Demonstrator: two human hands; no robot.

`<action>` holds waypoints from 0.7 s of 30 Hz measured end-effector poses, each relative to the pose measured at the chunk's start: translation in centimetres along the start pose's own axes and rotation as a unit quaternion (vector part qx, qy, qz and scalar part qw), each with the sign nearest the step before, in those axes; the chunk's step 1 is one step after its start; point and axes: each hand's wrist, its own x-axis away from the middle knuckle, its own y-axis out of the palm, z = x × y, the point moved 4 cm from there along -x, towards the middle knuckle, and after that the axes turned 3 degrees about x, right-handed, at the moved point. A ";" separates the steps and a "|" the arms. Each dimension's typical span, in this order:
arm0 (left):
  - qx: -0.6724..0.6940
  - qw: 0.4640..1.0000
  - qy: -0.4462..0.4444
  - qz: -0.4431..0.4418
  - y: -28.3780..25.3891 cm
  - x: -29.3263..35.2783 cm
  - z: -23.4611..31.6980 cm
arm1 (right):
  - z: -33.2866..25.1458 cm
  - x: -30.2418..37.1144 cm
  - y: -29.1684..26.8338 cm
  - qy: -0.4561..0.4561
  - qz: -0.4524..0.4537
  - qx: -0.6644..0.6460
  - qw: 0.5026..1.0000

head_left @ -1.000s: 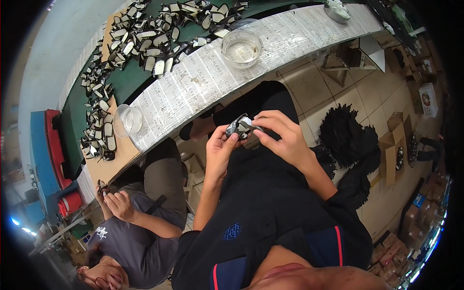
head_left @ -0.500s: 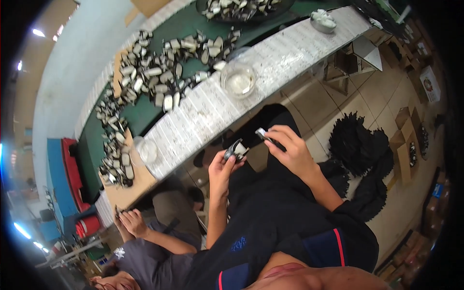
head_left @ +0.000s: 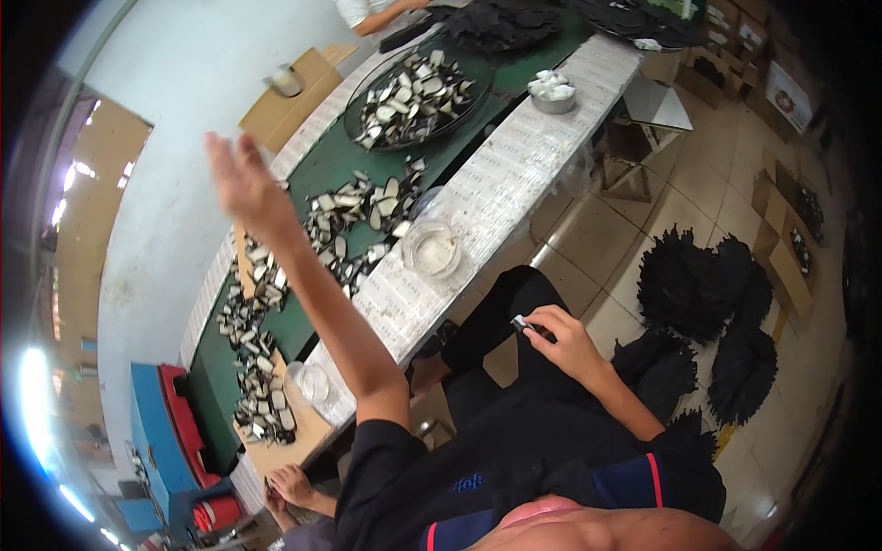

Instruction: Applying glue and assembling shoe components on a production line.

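My left arm reaches far out over the green work table (head_left: 317, 170). At its end, my left hand (head_left: 253, 188) is raised with its fingers spread, blurred by motion, and nothing shows in it. Below it lie heaps of small black-and-white curved pieces (head_left: 354, 216). My right hand (head_left: 568, 342) stays low over my lap, its fingertips closed on a small black piece with a white tip (head_left: 522, 323); its exact kind is too small to tell. A round glass bowl (head_left: 432, 250) stands on the paper-covered table edge, beyond that hand.
A black mesh basket (head_left: 470, 119) full of similar pieces stands farther back, near a metal bowl with white wads (head_left: 553, 103). At lower left are a co-worker's hands (head_left: 292, 482). Another person's arm (head_left: 381, 16) shows at the far side. Black fringed heaps (head_left: 694, 285) lie on the tiled floor.
My left hand has swung from my lap up and left over the table, and the black-and-white piece it held is gone from it. The right hand keeps its small piece, slightly lower.
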 end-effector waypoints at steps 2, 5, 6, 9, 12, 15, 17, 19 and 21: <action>-0.037 0.969 0.245 0.003 -2.5 2.3 7.3 | 1.0 -0.3 -0.1 0.026 0.023 -0.005 0.999; 0.285 0.895 0.332 0.088 -9.2 7.3 18.9 | 1.1 -0.8 -0.2 0.024 0.014 -0.012 1.000; 0.244 0.893 0.378 0.001 -9.2 9.8 22.4 | 1.7 -0.3 -0.4 0.035 0.009 -0.007 0.999; 0.283 0.871 0.402 0.016 -10.2 13.3 23.9 | 2.2 -1.1 -0.2 0.043 -0.002 -0.037 0.998; 0.387 0.805 0.449 0.030 -10.4 15.3 23.0 | 1.9 -2.1 1.5 0.004 -0.041 -0.022 0.999; 0.495 0.734 0.463 0.047 -9.4 15.3 22.7 | 1.4 -2.5 2.8 -0.045 -0.063 -0.019 0.997; 0.704 0.517 0.474 0.111 -9.5 12.6 25.0 | 1.1 -2.5 3.5 -0.039 -0.087 -0.046 0.994; 0.802 0.367 0.446 0.152 -8.4 11.6 24.9 | 1.3 -2.2 3.7 -0.030 -0.092 -0.059 0.994; 0.876 0.270 0.367 0.159 -11.4 11.6 25.4 | 0.0 -2.0 4.6 -0.045 -0.116 -0.064 0.990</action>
